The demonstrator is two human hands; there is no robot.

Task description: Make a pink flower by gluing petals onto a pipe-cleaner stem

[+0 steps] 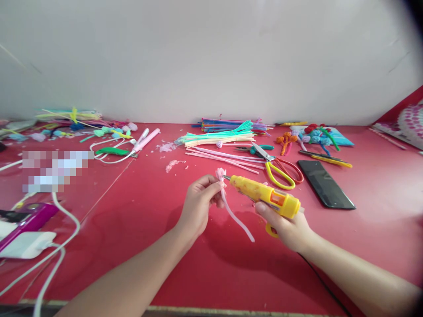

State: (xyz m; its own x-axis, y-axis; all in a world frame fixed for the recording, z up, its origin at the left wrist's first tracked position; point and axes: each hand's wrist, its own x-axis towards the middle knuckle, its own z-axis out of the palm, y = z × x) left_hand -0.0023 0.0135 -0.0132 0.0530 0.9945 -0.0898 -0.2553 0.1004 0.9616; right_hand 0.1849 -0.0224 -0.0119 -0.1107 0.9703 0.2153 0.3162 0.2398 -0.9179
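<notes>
Between the thumb and fingers of my left hand point(201, 200) is a small pink pipe-cleaner flower point(220, 174), held upright. Its pale pink stem point(238, 221) curves down to the right below the fingers. My right hand point(292, 226) is wrapped round the handle of a yellow glue gun point(264, 193), which points left. The metal nozzle touches or nearly touches the side of the flower, just above my left thumb. A dark cord runs down from beneath my right hand.
Behind my hands lie pink stems point(228, 159), scissors point(280, 169), pliers point(261, 149) and bundled pipe cleaners point(220, 136). A phone point(325, 182) is at right, near tweezers point(325, 158). White cables point(71, 215) and a pink tool point(147, 140) lie left.
</notes>
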